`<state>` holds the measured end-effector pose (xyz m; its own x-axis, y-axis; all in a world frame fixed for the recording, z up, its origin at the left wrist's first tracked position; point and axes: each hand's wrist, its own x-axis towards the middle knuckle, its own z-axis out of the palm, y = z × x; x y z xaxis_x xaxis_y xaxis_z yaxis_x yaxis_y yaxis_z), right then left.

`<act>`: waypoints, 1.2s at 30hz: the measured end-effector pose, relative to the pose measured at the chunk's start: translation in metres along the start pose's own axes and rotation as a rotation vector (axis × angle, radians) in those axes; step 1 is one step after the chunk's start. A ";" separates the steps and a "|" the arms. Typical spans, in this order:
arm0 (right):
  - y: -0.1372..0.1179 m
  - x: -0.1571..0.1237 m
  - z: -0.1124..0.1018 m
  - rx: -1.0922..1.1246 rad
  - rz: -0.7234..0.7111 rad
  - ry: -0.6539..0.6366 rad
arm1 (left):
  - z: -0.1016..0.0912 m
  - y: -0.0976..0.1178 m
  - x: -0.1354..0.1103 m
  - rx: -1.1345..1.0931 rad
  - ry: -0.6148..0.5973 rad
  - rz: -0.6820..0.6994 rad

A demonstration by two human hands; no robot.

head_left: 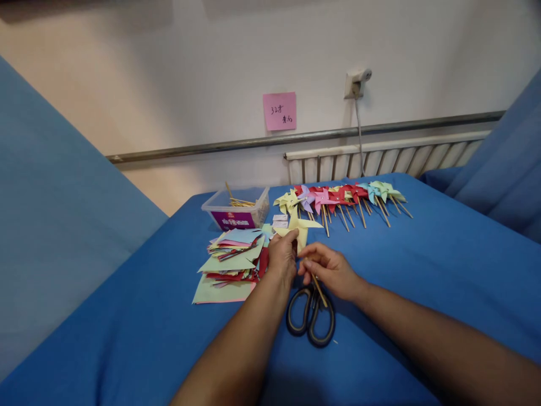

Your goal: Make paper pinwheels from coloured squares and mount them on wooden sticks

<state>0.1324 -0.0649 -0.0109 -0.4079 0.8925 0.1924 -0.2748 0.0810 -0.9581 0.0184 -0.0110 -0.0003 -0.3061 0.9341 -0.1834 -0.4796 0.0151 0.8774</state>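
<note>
Yellow at the frame's centre, the paper pinwheel (301,227) was pinched in the left hand (282,254) while the right hand (328,270) held a stick (319,290) lower down, apparently a joining step whose next move called for steady alignment.

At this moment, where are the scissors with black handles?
In the head view, the scissors lie on the blue cloth, below the right hand and right of the stacked coloured paper.
</note>
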 end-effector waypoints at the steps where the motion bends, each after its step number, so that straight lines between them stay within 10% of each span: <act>1: 0.000 0.003 -0.001 0.034 -0.019 0.057 | 0.001 0.000 -0.001 -0.003 -0.010 0.013; 13: 0.004 0.020 -0.011 0.100 0.033 0.411 | 0.005 -0.014 -0.007 0.121 -0.090 0.136; 36: 0.012 0.020 -0.013 0.140 0.070 0.458 | 0.005 -0.011 -0.006 0.047 -0.098 0.065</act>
<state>0.1318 -0.0401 -0.0215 -0.0127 0.9998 -0.0149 -0.3880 -0.0187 -0.9215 0.0295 -0.0153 -0.0066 -0.2519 0.9641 -0.0835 -0.4212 -0.0315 0.9064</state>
